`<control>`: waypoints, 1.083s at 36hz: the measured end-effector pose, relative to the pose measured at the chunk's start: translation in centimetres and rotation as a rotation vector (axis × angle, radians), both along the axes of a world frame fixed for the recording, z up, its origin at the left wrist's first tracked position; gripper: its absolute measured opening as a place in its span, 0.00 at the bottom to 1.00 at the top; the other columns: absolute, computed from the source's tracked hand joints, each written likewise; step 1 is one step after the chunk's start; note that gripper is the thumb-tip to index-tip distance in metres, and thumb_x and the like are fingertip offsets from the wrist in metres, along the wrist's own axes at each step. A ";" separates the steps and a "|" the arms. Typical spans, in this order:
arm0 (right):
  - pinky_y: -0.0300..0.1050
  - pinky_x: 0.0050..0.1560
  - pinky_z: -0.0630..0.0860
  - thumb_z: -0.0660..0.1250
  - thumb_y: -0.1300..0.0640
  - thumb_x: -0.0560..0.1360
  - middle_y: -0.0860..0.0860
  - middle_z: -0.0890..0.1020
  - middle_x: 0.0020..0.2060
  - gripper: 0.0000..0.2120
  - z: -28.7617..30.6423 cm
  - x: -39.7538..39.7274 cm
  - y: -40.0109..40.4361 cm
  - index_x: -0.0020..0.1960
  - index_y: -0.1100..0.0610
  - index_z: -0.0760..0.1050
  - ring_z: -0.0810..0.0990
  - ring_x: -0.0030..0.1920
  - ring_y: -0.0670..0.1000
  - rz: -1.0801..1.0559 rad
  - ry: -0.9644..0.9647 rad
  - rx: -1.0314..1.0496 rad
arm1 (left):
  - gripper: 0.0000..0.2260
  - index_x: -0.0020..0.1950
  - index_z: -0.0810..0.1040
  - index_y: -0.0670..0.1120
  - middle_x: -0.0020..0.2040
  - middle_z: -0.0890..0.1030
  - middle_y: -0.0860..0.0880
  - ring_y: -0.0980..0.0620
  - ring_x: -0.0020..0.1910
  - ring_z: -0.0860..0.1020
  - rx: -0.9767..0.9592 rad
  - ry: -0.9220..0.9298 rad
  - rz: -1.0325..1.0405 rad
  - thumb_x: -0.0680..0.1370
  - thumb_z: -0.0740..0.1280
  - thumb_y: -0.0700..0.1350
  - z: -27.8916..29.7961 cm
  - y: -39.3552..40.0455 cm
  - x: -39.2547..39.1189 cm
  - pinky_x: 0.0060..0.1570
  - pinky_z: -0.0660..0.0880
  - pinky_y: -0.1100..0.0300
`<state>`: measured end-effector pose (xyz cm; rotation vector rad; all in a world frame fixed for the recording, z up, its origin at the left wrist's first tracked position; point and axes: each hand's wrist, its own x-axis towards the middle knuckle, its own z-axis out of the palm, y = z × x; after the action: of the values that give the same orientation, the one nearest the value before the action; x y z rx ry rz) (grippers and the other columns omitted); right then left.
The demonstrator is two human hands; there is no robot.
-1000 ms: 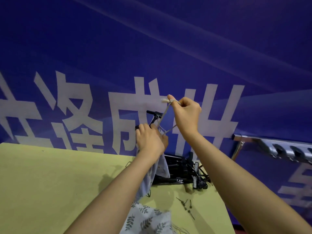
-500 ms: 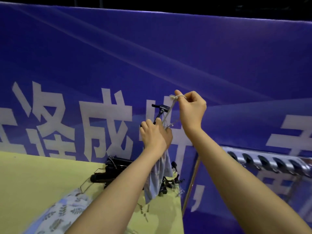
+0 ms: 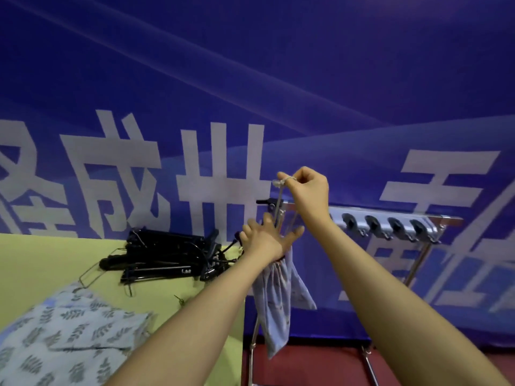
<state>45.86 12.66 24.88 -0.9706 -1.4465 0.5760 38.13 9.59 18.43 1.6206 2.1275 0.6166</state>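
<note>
Since a second ago the hanger with its pale blue garment has travelled right: then it hung over the tabletop, now it is out past the tabletop's edge, in the air in front of the near end of the metal rack. Garment hangs free below, over the red floor, touching nothing that I can see. Reads as the carry nearly done; hooking onto the rack looks like the next step, and it is not yet hooked. Right hand: closed, thumb and forefinger pinching the wire hook at the top of the hanger, taking the weight. Left hand: has loosened from a curled grasp, fingers now spread and mostly straight, laid against the hanger's lower bar where the waistband bunches; it steadies rather than grips, though its underside is hidden. Left behind on the tabletop: a heap of black hangers and a leaf-print cloth. Blue banner behind everything.
</note>
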 end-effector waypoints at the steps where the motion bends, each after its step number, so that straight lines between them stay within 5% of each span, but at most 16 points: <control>1: 0.33 0.29 0.65 0.73 0.58 0.72 0.52 0.65 0.23 0.20 -0.8 0.4 0.1 0.31 0.67 0.67 0.63 0.24 0.42 0.013 -0.037 -0.023 | 0.39 0.69 0.63 0.48 0.69 0.63 0.38 0.37 0.69 0.62 -0.049 0.009 -0.035 0.69 0.55 0.74 -0.4 0.1 0.2 0.69 0.59 0.47; 7: 0.30 0.27 0.65 0.68 0.67 0.74 0.45 0.67 0.17 0.16 -6.3 3.0 0.8 0.33 0.61 0.64 0.72 0.23 0.34 0.018 -0.148 -0.195 | 0.17 0.57 0.72 0.47 0.59 0.74 0.42 0.39 0.59 0.73 -0.006 -0.045 -0.162 0.77 0.60 0.58 -2.3 1.9 0.5 0.60 0.70 0.47; 11: 0.49 0.39 0.74 0.70 0.55 0.70 0.45 0.70 0.19 0.19 -9.9 4.8 2.2 0.28 0.52 0.62 0.79 0.31 0.38 -0.041 -0.225 -0.297 | 0.08 0.42 0.72 0.44 0.47 0.79 0.42 0.40 0.50 0.77 -0.001 -0.092 -0.236 0.77 0.62 0.47 -4.2 3.1 1.2 0.49 0.74 0.48; 13: 0.58 0.42 0.78 0.68 0.45 0.64 0.47 0.70 0.21 0.16 -11.3 5.5 2.9 0.27 0.49 0.64 0.84 0.44 0.52 -0.069 -0.299 -0.326 | 0.09 0.39 0.71 0.44 0.43 0.78 0.42 0.40 0.46 0.77 0.017 -0.136 -0.235 0.77 0.61 0.46 -5.2 3.7 1.8 0.44 0.74 0.50; 15: 0.55 0.37 0.75 0.70 0.46 0.67 0.48 0.67 0.21 0.19 -12.1 6.1 3.3 0.27 0.50 0.62 0.81 0.37 0.52 -0.113 -0.357 -0.341 | 0.11 0.39 0.73 0.44 0.40 0.77 0.43 0.41 0.42 0.75 0.034 -0.180 -0.216 0.78 0.61 0.47 -6.1 4.4 2.2 0.38 0.70 0.54; 17: 0.49 0.34 0.65 0.71 0.53 0.71 0.48 0.64 0.22 0.22 -12.5 6.7 3.3 0.27 0.51 0.60 0.67 0.28 0.49 -0.160 -0.406 -0.346 | 0.14 0.39 0.76 0.42 0.36 0.76 0.44 0.41 0.40 0.74 0.061 -0.219 -0.216 0.79 0.61 0.49 -6.9 5.0 2.4 0.36 0.67 0.55; 19: 0.48 0.34 0.62 0.70 0.56 0.72 0.48 0.64 0.23 0.22 -13.5 7.4 3.7 0.28 0.52 0.60 0.61 0.28 0.50 -0.188 -0.430 -0.369 | 0.13 0.38 0.77 0.44 0.33 0.76 0.46 0.42 0.39 0.75 0.066 -0.252 -0.244 0.79 0.63 0.49 -7.7 5.9 2.5 0.36 0.67 0.56; 29: 0.44 0.33 0.59 0.63 0.64 0.74 0.51 0.64 0.27 0.11 -15.3 11.6 6.7 0.34 0.61 0.66 0.61 0.30 0.49 -0.117 -0.317 -0.454 | 0.10 0.40 0.80 0.43 0.40 0.83 0.43 0.44 0.43 0.82 0.033 -0.495 -0.316 0.77 0.67 0.48 -9.7 10.4 5.8 0.47 0.78 0.51; 34: 0.39 0.32 0.61 0.61 0.62 0.78 0.49 0.66 0.28 0.09 -15.8 12.7 10.4 0.39 0.60 0.68 0.62 0.29 0.46 -0.021 -0.343 -0.474 | 0.08 0.43 0.81 0.40 0.37 0.80 0.46 0.50 0.35 0.79 0.075 -0.617 -0.206 0.78 0.66 0.43 -10.1 13.2 7.0 0.38 0.75 0.60; 39: 0.38 0.32 0.62 0.60 0.59 0.80 0.49 0.70 0.31 0.07 -16.9 13.4 14.0 0.45 0.61 0.72 0.67 0.31 0.46 -0.039 -0.357 -0.449 | 0.07 0.43 0.81 0.39 0.40 0.82 0.40 0.45 0.38 0.79 0.120 -0.602 -0.125 0.77 0.65 0.40 -10.7 16.0 8.4 0.46 0.77 0.52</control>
<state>59.26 26.68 7.99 -1.5116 -1.6410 0.7437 46.52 25.56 7.78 1.3815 1.5643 1.0496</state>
